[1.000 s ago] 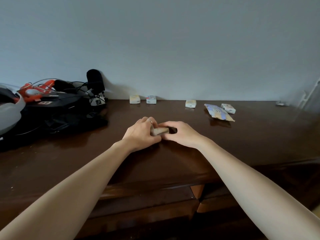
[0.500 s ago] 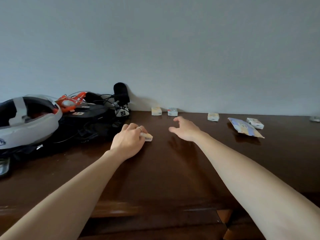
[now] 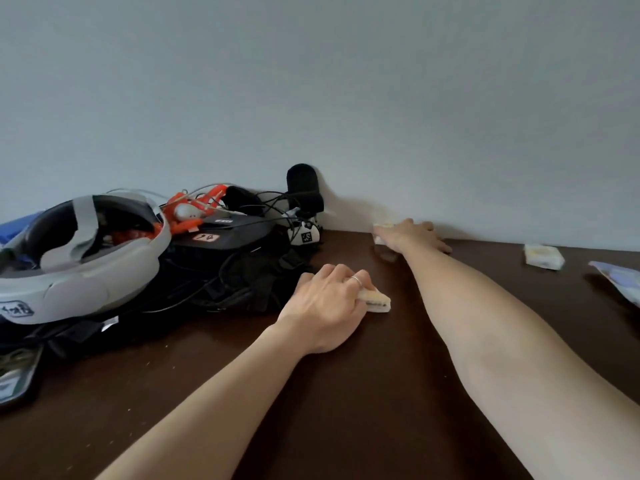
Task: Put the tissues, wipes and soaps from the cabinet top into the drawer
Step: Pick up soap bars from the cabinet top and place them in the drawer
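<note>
Dark brown polished wood forms the cabinet top [image 3: 346, 393], which runs back to a plain pale grey-blue wall [image 3: 311, 81]. The left hand [image 3: 327, 306] rests knuckles-up on the wood, its fingers curled shut around a small flat beige packet [image 3: 377, 301] whose corner sticks out past the ring finger, touching the surface. The right hand [image 3: 414, 235] reaches far back to the foot of the wall, palm down and fingers loosely spread over small pale packets [image 3: 381, 232] that lie there; only slivers of them show beside the thumb side, and I cannot tell whether the fingers grip any of them. Further right, well apart from that hand, a small white and yellow wrapped block [image 3: 542, 257] sits on the wood, and a flat pale blue pouch [image 3: 620, 280] lies at the frame's right edge. On the left of the cabinet top lies a grey and black headset [image 3: 79, 258], just beside a heap of black gear and cables [image 3: 225, 268] with an orange part [image 3: 188, 213] and a black foam-tipped microphone [image 3: 302, 183] standing against the wall.
</note>
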Available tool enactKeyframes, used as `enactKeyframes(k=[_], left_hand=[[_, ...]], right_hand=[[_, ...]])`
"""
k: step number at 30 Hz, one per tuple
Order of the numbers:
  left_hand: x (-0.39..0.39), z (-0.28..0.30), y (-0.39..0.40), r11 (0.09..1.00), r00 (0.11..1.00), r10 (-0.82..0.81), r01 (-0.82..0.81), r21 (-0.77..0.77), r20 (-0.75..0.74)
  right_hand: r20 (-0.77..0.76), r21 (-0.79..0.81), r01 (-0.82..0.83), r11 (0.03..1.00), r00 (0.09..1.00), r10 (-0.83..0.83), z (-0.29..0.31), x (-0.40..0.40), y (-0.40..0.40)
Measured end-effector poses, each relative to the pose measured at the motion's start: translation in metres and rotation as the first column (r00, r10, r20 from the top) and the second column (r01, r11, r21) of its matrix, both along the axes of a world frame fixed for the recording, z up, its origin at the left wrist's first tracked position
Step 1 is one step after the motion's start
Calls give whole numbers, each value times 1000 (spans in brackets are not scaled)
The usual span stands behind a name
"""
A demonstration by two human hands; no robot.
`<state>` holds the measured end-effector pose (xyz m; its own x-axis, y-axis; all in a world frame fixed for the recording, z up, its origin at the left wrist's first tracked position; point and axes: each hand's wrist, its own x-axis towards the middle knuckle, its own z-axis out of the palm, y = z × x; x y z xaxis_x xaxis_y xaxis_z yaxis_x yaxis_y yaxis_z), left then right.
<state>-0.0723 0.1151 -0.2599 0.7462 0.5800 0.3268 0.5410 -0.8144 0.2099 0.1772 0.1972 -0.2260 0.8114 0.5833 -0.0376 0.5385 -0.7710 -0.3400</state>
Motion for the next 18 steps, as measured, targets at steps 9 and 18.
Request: enactKeyframes(k=[9,18], left_hand=[[2,5,-4,999,1000,12,-11,37,-1],[-19,20,-64,979,996,-6,25,205,-94]], right_hand=[[235,-36,-259,965,936,260,3,-3,-53],[278,-82,-450,889,847,454,18,-45,-236]])
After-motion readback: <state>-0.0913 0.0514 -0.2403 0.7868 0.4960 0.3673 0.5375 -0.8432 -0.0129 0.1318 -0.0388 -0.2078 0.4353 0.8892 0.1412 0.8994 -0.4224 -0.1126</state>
